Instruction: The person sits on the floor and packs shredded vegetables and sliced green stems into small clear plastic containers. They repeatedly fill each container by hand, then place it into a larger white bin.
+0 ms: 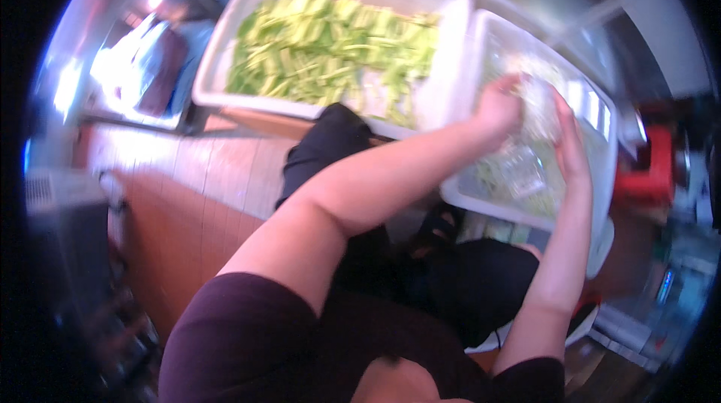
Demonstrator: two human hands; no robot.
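My left hand [498,110] and my right hand [570,138] are raised over the white plastic tub [484,192] at the right. Between them they hold a clear plastic package [538,107] with whitish contents, blurred by motion. The fingers of my left hand are curled at its left side, while my right hand lies flat along its right side. Below it, another shiny piece of clear plastic [521,169] shows; whether it is joined to the package I cannot tell. Pale green shreds [490,175] show lower in the tub, partly behind the plastic and my hands.
A larger white tub [456,53] to the left holds many cut pale green vegetable strips [338,37]. Plastic bags [146,70] stand at the far left. A red object [648,166] is beyond the right tub. Wooden flooring [219,166] and a grey appliance [65,223] lie at left.
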